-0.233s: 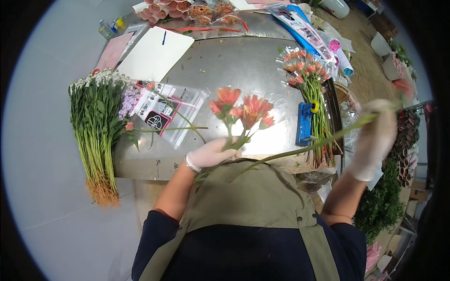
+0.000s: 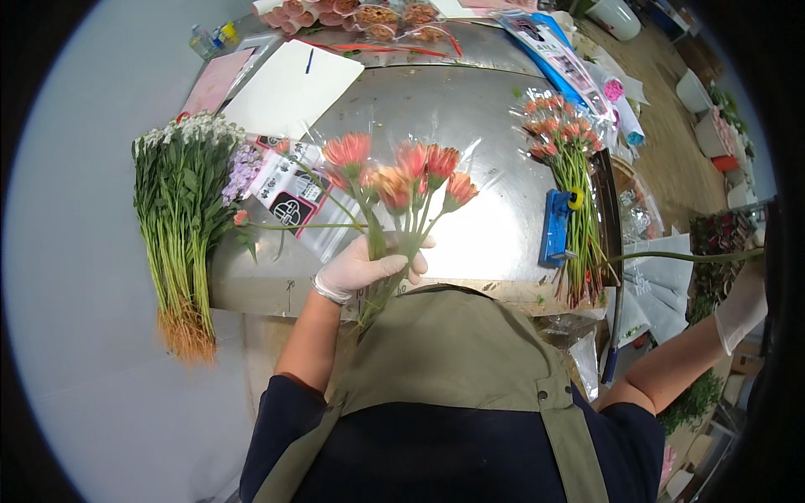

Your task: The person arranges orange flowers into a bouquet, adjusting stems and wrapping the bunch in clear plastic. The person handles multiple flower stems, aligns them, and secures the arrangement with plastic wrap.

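In its white glove, my left hand (image 2: pixel 365 268) is closed round the stems of a small bunch of coral flowers (image 2: pixel 394 189), upright in front of the apron. Clear wrap shows around the blooms. Far out to the right, my right hand (image 2: pixel 749 289), gloved too, grips a long green flower stem (image 2: pixel 688 256); the end beyond the fingers is lost at the dark rim. Loose coral flowers with long stems (image 2: pixel 310 225) lie just left of my left hand, partly over printed clear sleeves (image 2: pixel 323 243).
White flowers with rooted stems (image 2: pixel 176 226) lie at the table's left edge, beside purple blooms (image 2: pixel 242 173). A wrapped coral bunch (image 2: pixel 574 176) lies right, next to a blue tape dispenser (image 2: pixel 554 228). White paper (image 2: pixel 289 88) with a pen is at the back of the metal table (image 2: pixel 419 101).
My right hand has swung outward to the right with the long stem, away from the bunch. The flowers in my left hand have turned and spread apart.
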### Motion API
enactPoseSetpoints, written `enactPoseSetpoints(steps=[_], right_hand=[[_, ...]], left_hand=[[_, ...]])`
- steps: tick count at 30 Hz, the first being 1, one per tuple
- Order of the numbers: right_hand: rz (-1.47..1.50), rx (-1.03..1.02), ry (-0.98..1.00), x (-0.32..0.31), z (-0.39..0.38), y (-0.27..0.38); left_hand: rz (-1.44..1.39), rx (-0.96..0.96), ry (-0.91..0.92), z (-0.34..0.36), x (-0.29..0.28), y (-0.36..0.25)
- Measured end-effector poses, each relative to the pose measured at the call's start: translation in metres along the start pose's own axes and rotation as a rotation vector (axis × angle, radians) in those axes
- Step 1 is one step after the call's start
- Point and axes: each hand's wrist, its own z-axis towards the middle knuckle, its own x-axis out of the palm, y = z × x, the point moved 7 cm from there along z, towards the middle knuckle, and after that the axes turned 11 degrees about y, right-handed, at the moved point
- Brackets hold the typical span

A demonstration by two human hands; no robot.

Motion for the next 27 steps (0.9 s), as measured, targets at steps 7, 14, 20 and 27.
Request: enactPoseSetpoints(steps=[7, 14, 20, 27], right_hand=[[0.600, 0.455, 0.371, 0.118, -0.030, -0.075], [-0.027, 0.300, 0.896, 0.273, -0.116, -0.086], [0.853, 0.157, 1.371, 0.251, -0.195, 0.133], [1.805, 0.357, 1.352, 0.160, -0.201, 0.282]], left_hand=[[-0.011, 0.053, 0.030, -0.002, 0.019, -0.006], [-0.035, 0.078, 0.067, -0.001, 0.030, -0.014], [-0.031, 0.094, 0.066, -0.001, 0.031, -0.012], [-0.135, 0.053, 0.069, 0.002, 0.033, 0.000]])
